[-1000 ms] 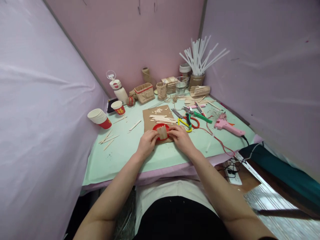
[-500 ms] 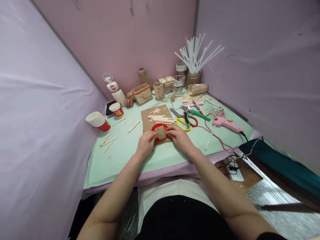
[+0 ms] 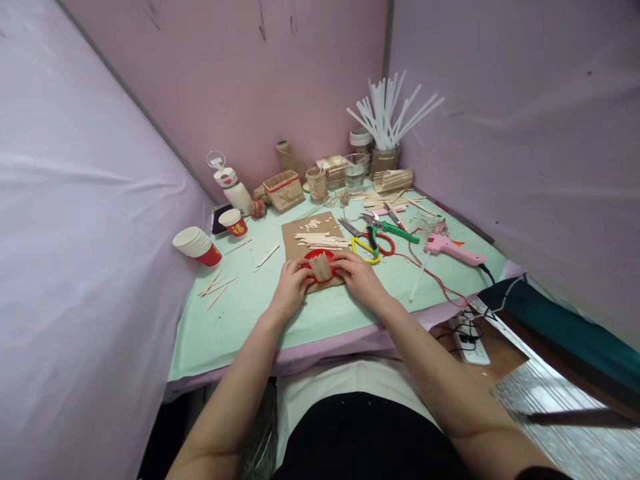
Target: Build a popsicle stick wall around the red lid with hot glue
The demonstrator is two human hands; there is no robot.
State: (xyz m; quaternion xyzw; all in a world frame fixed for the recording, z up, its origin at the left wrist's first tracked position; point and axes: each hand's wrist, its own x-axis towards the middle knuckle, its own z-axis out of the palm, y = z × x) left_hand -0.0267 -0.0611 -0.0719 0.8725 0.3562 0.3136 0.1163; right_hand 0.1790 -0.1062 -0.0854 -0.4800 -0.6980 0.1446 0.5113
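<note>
My left hand (image 3: pixel 291 285) and my right hand (image 3: pixel 357 275) pinch opposite sides of a red round dish-like piece (image 3: pixel 331 276), fingers closed at its rim. A short row of flat wooden sticks (image 3: pixel 321 267), side by side with uneven tops, stands at the near side of the red piece, between my hands. Underneath lies a sheet of brown cardboard (image 3: pixel 296 229). Just beyond the red piece, cut wooden sticks (image 3: pixel 320 239) are heaped on the cardboard, with small wood chips (image 3: pixel 313 223) behind them. My fingertips partly hide the red rim.
Scissors (image 3: pixel 359 240) and green-handled pliers (image 3: pixel 395 229) lie right of the cardboard. A pink glue gun (image 3: pixel 454 248) with a cord rests further right. Paper cups (image 3: pixel 197 245) are at the left. A basket (image 3: pixel 284 189), a water bowl (image 3: pixel 355 172) and white glue sticks (image 3: pixel 387 113) line the back.
My left fingers have shifted slightly outward along the red piece. The stick row leans a little differently and more red rim shows around it. The camera view has moved slightly.
</note>
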